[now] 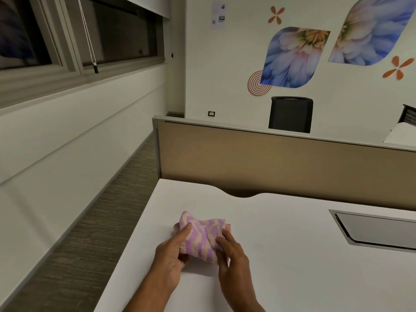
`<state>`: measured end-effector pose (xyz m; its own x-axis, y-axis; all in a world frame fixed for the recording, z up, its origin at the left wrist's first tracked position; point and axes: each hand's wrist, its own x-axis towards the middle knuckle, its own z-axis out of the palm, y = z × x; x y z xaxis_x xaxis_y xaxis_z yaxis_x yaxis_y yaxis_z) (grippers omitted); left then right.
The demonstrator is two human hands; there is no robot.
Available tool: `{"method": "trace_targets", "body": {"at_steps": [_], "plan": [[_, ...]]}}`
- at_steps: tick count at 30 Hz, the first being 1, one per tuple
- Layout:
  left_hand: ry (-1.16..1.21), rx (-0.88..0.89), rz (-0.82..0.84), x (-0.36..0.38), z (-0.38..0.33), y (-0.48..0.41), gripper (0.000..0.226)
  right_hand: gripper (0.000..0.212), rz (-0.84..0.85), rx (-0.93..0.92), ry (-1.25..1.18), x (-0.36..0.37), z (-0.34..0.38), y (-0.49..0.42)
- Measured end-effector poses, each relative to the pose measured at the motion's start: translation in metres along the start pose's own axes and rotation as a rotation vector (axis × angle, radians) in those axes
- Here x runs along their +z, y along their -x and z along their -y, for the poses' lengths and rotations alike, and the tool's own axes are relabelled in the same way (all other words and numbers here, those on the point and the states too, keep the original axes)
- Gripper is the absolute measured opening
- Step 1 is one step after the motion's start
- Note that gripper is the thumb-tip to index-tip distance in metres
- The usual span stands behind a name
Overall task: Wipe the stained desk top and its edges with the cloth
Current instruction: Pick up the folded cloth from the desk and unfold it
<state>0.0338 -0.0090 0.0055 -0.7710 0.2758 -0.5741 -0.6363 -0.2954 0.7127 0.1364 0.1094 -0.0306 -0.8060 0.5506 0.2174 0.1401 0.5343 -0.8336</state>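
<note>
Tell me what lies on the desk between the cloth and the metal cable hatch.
Nothing: in the head view, bare white desk top runs from the cloth to the hatch.

White desk top (292, 255); bunched purple-and-cream cloth (202, 235) on it near left edge.

A tan partition (281, 158) backs a grey cable hatch (380, 230); a black chair (290, 114) stands beyond.

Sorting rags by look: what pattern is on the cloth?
Wavy purple and cream stripes on the cloth, seen clearly in the head view.
</note>
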Motion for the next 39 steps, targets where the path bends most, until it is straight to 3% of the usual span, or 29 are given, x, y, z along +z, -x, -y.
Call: {"method": "trace_targets", "body": {"at_steps": [6, 7, 8, 9, 15, 20, 23, 27, 33, 39], "plan": [[-0.166, -0.027, 0.060, -0.020, 0.015, 0.021, 0.040, 0.041, -0.133, -0.066, -0.073, -0.012, 0.005, 0.035], [-0.207, -0.056, 0.078, -0.025, 0.026, 0.059, 0.039, 0.041, -0.097, -0.032, -0.030, -0.033, 0.014, 0.070], [-0.185, -0.077, 0.071, -0.027, 0.033, 0.101, 0.039, 0.040, -0.079, -0.034, -0.058, -0.055, 0.023, 0.106], [-0.162, -0.048, 0.096, -0.028, 0.037, 0.107, 0.039, 0.039, -0.132, -0.027, -0.045, -0.057, 0.027, 0.113], [-0.108, -0.017, 0.182, -0.015, 0.027, 0.129, 0.027, 0.034, -0.070, 0.053, -0.120, -0.083, 0.045, 0.107], [0.000, -0.059, 0.188, -0.020, 0.039, 0.186, 0.023, 0.036, -0.053, 0.200, -0.322, -0.120, 0.058, 0.144], [0.028, -0.073, 0.196, -0.022, 0.048, 0.215, 0.025, 0.042, 0.007, 0.400, -0.486, -0.144, 0.068, 0.158], [0.065, -0.116, 0.225, -0.028, 0.064, 0.250, 0.038, 0.072, 0.102, 0.609, -0.626, -0.168, 0.071, 0.174], [0.029, -0.127, 0.221, -0.043, 0.098, 0.296, 0.040, 0.048, 0.456, 0.632, -0.877, -0.204, 0.066, 0.207], [-0.217, -0.019, 0.169, -0.060, 0.129, 0.337, 0.033, 0.062, 0.300, 0.643, -0.665, -0.215, 0.057, 0.255]]}}
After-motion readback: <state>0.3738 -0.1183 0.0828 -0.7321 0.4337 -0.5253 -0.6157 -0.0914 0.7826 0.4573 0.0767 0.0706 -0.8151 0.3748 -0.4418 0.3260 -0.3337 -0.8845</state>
